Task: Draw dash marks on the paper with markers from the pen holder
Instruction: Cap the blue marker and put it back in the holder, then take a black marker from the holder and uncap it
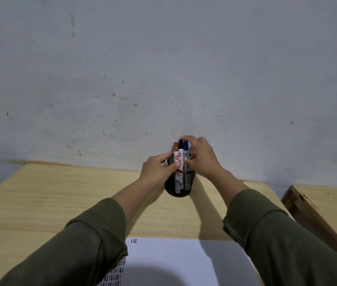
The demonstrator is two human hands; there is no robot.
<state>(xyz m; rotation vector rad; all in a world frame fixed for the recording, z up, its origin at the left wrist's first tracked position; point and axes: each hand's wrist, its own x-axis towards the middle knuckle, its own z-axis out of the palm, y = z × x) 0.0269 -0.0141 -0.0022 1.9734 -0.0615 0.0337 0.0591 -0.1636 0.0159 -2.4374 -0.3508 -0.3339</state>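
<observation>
You are reaching both arms out across the wooden table (60, 203) to the pen holder (180, 185), a black wire-mesh cup that is standing at the far edge of the table, close against the grey wall (163, 69). Three markers are standing upright in it, side by side: a red-capped marker (176, 154) on the left, a black-capped marker (181, 153) in the middle and a blue-capped marker (186, 150) on the right. Their white barrels are showing through the mesh, and the left one is carrying a red printed label.

Your left hand (157, 169) is curling against the left side of the holder, with its thumb (175, 166) and fingertips pressing at the rim and the barrel of the red-capped marker. Your right hand (201, 156) is arching over the markers from the right, its fingers bending down around the black and blue caps; whether it is actually pinching one of them, you cannot tell from here.

The paper (173, 261) is lying near you on the table, white, with short red, blue and black dash marks (116, 274) running in rows along its left side and a few more (134, 241) at its top left corner. Dark green sleeves (76, 250) are covering both forearms.
</observation>
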